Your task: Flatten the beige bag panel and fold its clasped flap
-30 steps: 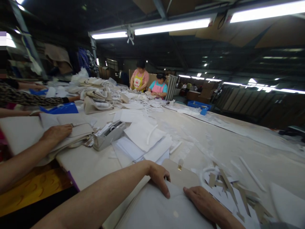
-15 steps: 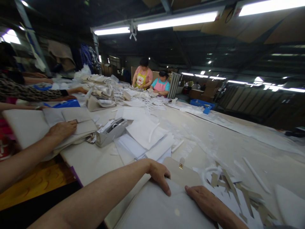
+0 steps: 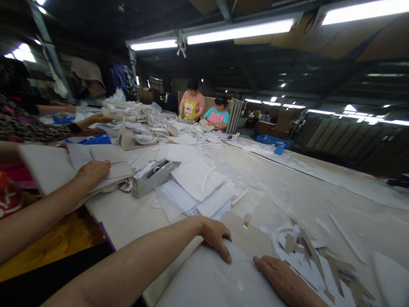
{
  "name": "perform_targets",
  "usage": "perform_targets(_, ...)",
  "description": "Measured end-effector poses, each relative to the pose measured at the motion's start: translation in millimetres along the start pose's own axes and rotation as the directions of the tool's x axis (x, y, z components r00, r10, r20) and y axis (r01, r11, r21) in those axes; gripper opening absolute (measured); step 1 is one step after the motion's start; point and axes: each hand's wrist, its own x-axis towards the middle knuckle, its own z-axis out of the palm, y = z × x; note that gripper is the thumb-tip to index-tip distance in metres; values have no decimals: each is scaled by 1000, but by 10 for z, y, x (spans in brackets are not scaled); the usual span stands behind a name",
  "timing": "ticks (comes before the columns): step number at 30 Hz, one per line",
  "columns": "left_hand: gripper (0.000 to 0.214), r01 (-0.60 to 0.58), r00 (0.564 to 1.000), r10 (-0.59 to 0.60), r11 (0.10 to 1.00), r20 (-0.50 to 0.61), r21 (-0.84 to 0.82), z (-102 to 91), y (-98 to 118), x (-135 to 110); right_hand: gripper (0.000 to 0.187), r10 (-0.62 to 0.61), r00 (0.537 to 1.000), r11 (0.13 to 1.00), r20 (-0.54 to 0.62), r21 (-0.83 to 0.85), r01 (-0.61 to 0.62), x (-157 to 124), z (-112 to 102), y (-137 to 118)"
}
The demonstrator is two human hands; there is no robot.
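Left hand (image 3: 214, 237) and right hand (image 3: 278, 278) lie flat, fingers spread, on white sheet (image 3: 211, 279) over beige bag (image 3: 247, 238).

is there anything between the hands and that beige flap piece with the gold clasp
Nothing visible. The left hand and right hand both rest directly on the white cover lying over the beige flap piece; cardboard scraps lie to the right, clear of them.

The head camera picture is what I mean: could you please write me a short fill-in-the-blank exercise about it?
1. Both hands, the left hand and the right hand, rest on a white ____.
2. The clasp on the beige bag is ____ in colour.
3. The tape dispenser stands to the ____ of the stack of white sheets.

Missing words: sheet; gold; left
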Motion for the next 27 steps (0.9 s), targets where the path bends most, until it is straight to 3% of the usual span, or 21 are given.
perform_targets(6, 79, -9, 988, 39, 980, -153, 198, 86, 157, -110, 51, 69, 997, 997, -19, -16, -69, -16, 48, 6)
perform_targets(12, 48, 12, 969, 109, 876, -223, 483, 357, 516, -291, 49, 42, 998, 999, -46, -14, -43, -19, 99, 58)
perform_targets(14, 45, 11, 962, 115, 889, -247, 457, 468, 592, -331, 48, 45, 997, 999, -63, -18, -46, -14, 108, 65)
perform_targets(18, 75, -16, 957, 127, 922, -262, 387, 617, 602, -364, 48, 38, 997, 999, -69, -16, -39, 5, 115, 77)
perform_targets(27, 86, -51, 961, 149, 924, -234, 379, 668, 507, -393, 52, 30, 994, 1000, -108, -2, -31, -39, 134, 126)
